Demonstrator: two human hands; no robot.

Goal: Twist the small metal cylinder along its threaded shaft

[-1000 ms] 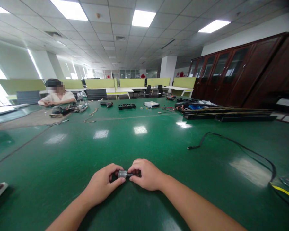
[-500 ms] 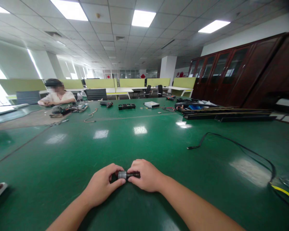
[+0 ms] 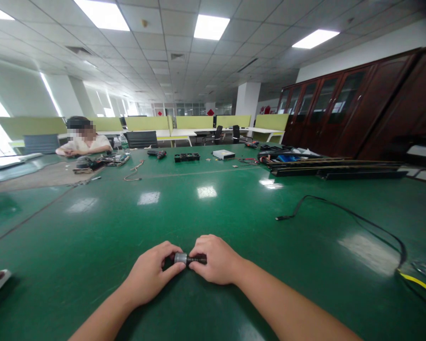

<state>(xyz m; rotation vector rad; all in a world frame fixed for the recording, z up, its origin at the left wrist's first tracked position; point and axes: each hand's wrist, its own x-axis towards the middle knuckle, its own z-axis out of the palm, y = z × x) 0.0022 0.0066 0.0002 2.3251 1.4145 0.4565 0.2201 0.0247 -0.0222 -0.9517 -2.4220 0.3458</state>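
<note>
Close in front of me, low over the green table, my left hand [image 3: 152, 272] grips a short grey metal cylinder [image 3: 181, 258] between thumb and fingers. A thin dark rod [image 3: 195, 259], ridged like a screw thread, runs from the cylinder's right end. Around that rod my right hand [image 3: 215, 258] has its thumb and fingers closed. Cylinder and rod lie in one line, roughly level. Fingers cover the cylinder's left end, and the right hand hides part of the rod.
A black cable [image 3: 355, 219] curves over the green table [image 3: 213, 208] at right. Along the far side lie a power drill [image 3: 156, 154], a black frame [image 3: 187, 157], a white box-like device [image 3: 223, 154] and long black rails [image 3: 333, 169]. A person [image 3: 87, 139] sits at the far left.
Both hands keep almost the same place and the same hold. The dark rod appears slightly turned; otherwise nothing has moved.
</note>
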